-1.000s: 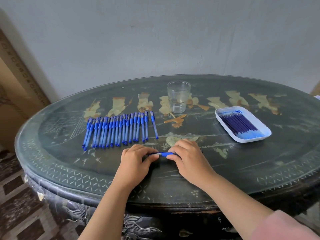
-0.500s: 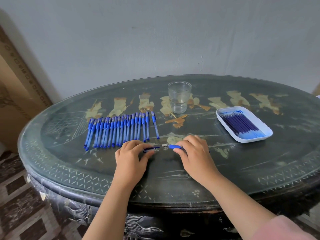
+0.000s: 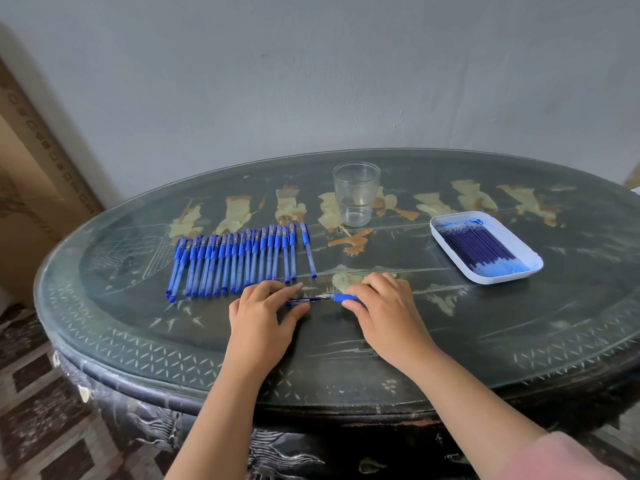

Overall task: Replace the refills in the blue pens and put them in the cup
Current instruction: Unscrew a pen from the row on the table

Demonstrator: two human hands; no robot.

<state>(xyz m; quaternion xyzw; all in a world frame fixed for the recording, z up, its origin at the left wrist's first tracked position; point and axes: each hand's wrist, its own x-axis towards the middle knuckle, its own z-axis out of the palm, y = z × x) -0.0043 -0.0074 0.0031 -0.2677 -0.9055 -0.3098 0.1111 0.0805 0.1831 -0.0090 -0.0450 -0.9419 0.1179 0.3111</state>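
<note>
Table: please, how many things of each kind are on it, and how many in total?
Blue pens in the row: about 18, closely packed
Opened pen: 1
Glass cup: 1
White tray: 1
Refills in it: too dense to count
Total without refills: about 21

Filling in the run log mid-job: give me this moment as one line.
step: disassembly | left hand: holds pen barrel | right hand: holds blue grip section | cup: empty | refills: in tray
</note>
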